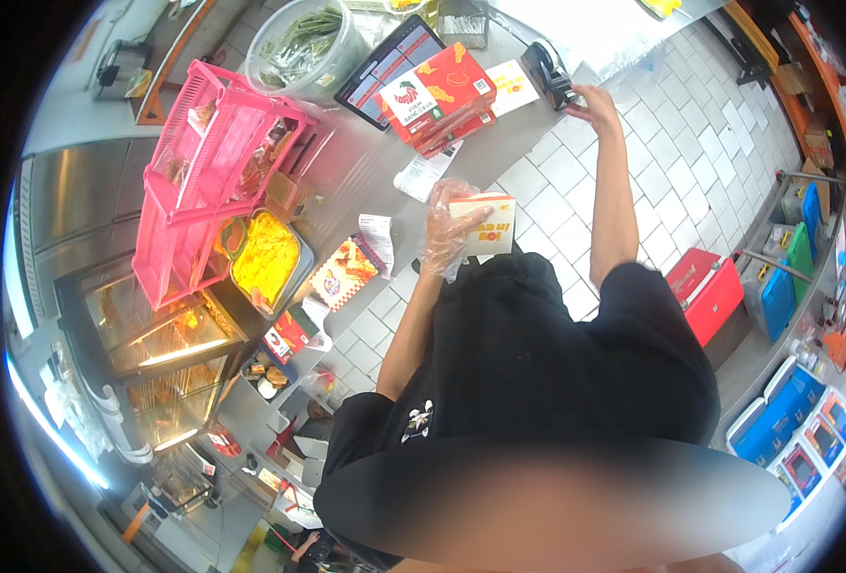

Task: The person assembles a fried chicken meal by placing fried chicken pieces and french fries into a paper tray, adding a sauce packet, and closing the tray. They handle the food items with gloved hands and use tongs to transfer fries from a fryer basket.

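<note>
In my left hand, which wears a clear plastic glove, is a small cream cardboard box with yellow print and a red edge, close to my body. My thumb lies across its face. My bare right hand reaches out to the counter's far right edge, its fingers bent and pinched against a black device; its exact kind does not show clearly. Left of that device, a stack of red printed food boxes lies on the counter beside a white and yellow printed box.
A tablet stands behind the boxes, beside a clear tub of green vegetables. Pink plastic baskets, a tray of yellow food, a patterned food box and paper slips are leftward. A lit glass warmer stands further left.
</note>
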{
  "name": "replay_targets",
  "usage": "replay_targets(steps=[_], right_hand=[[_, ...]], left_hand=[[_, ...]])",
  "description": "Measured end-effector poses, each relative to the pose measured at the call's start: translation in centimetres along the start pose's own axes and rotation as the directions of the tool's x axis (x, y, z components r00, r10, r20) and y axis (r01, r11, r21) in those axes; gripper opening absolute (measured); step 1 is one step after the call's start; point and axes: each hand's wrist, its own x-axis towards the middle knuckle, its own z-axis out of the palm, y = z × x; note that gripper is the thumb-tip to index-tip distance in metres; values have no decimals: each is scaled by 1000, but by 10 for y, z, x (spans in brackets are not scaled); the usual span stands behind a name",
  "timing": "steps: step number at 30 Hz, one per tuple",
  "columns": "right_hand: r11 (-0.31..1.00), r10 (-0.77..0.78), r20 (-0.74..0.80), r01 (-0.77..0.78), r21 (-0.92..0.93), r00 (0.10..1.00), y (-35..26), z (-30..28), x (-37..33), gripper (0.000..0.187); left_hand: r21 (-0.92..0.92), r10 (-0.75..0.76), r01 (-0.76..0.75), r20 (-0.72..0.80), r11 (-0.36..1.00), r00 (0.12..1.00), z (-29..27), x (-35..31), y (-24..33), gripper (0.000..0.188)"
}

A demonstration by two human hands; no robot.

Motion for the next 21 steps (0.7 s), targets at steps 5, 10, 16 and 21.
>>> replay_targets(steps=[5, 10, 16, 21], right_hand=[[930, -131, -294, 15, -368, 947, 40, 19, -48, 30], [971, -91, 695, 219, -99, 714, -25, 46, -114, 19], [903, 203, 952, 333, -272, 228, -61, 73, -139, 24], [912, 346, 928, 182, -367, 139, -14, 64, -120, 31]], left_hand=[[41, 16, -16, -10, 999, 1000, 27, 27, 12, 44], [69, 218, -228, 124, 971, 968, 38, 43, 33, 47], [57, 234, -260, 284, 964, 930, 42, 47, 56, 48], [73, 263, -308, 361, 949, 895, 46, 38, 68, 53]])
